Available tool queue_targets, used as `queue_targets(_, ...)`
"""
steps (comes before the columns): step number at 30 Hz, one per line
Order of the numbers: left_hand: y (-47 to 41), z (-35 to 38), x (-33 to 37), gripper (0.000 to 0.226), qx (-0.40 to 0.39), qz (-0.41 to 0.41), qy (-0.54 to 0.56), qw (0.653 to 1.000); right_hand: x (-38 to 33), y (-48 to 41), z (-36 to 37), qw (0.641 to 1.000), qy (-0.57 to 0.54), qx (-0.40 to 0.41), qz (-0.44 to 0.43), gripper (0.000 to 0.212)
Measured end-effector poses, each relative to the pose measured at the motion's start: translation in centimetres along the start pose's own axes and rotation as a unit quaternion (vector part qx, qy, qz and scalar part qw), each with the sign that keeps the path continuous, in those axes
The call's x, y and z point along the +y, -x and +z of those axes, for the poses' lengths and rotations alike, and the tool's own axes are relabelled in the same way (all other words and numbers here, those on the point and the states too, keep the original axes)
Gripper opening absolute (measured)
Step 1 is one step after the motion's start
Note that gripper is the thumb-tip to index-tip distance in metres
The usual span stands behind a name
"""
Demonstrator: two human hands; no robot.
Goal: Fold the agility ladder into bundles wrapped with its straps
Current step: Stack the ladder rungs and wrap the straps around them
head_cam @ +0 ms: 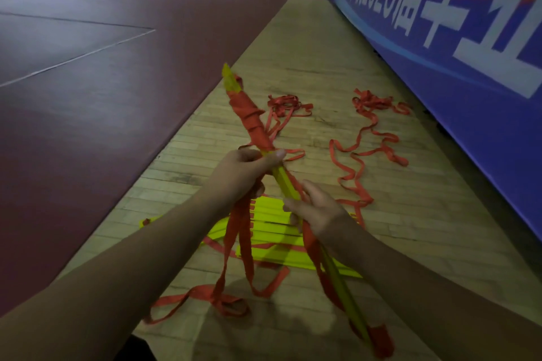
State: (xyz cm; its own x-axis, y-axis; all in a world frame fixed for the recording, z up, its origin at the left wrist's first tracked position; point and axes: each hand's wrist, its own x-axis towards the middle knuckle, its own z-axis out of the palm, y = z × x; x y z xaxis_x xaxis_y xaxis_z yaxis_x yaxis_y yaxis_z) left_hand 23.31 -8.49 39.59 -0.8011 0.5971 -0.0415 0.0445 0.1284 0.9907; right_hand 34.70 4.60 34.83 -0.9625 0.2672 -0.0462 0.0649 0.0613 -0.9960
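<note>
A long bundle of yellow ladder rungs [289, 184] is held slanted above the floor, its far end wound in red strap [252, 120]. My left hand [243, 170] grips the bundle near its middle, just below the wound part. My right hand [315, 208] holds the bundle lower down, fingers curled round the rungs and a red strap. Loose red strap loops [234, 258] hang from my hands to the floor. More yellow rungs [272, 240] lie flat on the wooden floor under my hands.
Tangled red straps [372, 138] lie on the wooden floor strip [322, 53] ahead and to the right. A blue banner wall [469, 82] runs along the right side. Dark red sports flooring [102, 97] spreads to the left.
</note>
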Motion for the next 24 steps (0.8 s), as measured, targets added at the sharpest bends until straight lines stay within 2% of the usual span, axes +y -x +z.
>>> queue_targets(1,-0.1,0.2,-0.1,0.039,0.017,0.006,-0.003,1.000,-0.1,-0.1,0.1,1.000,0.009,-0.006,-0.003,0.012)
queue_targets(3,-0.2,0.3,0.0,0.039,0.024,0.008,0.051,0.998,-0.7,0.0,0.0,0.998,-0.058,-0.017,0.008,0.007)
queue_targets(5,-0.3,-0.1,0.3,0.040,-0.007,0.017,0.111,0.994,-1.2,0.1,-0.4,0.989,-0.142,-0.041,0.020,0.021)
queue_targets(7,-0.3,-0.8,0.5,0.037,-0.049,0.027,0.104,0.993,-1.3,0.1,-0.8,0.989,-0.131,-0.059,0.020,0.024)
queue_targets(9,-0.4,-1.2,0.5,0.033,-0.067,0.023,0.052,0.996,-0.7,-0.1,-1.1,0.991,-0.117,-0.058,0.017,0.025)
queue_targets(12,-0.2,-1.2,0.3,0.043,-0.058,-0.007,-0.033,0.998,-0.3,0.0,-1.1,0.995,-0.097,-0.016,-0.006,0.007)
queue_targets(14,-0.3,-1.1,-0.1,0.050,-0.047,-0.020,-0.056,0.997,-0.5,0.0,-0.8,0.994,-0.104,-0.009,-0.012,0.015)
queue_targets(19,-0.1,0.0,-0.3,0.043,-0.010,0.009,-0.063,0.998,-0.1,-0.1,-0.1,0.998,0.009,0.019,-0.057,0.020)
queue_targets(24,-0.1,0.2,0.2,0.035,0.021,0.042,0.001,0.999,-1.4,0.5,-0.4,0.997,-0.063,0.004,-0.046,0.025)
